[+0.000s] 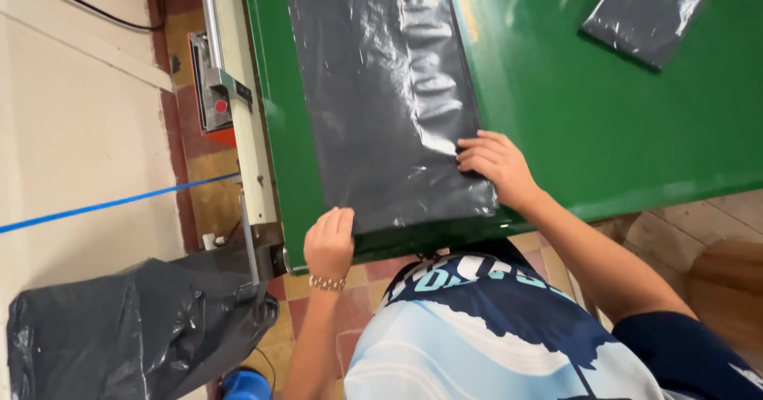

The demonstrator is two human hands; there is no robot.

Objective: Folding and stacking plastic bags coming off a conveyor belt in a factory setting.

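Note:
A long black plastic bag (pixel 389 90) lies flat on the green table (pixel 604 122), stretching from the near edge toward the far side. My left hand (pixel 329 242) grips the bag's near left corner at the table's front edge, fingers curled over it. My right hand (pixel 494 163) presses on the bag's near right edge with fingers bent. A gold bracelet circles my left wrist.
A folded black bag (pixel 644 14) rests at the table's far right. A sealing machine with a red button (pixel 220 90) runs along the table's left side. A bulging black sack (pixel 135 328) sits on the tiled floor at lower left. A blue line (pixel 111 203) crosses the pale wall.

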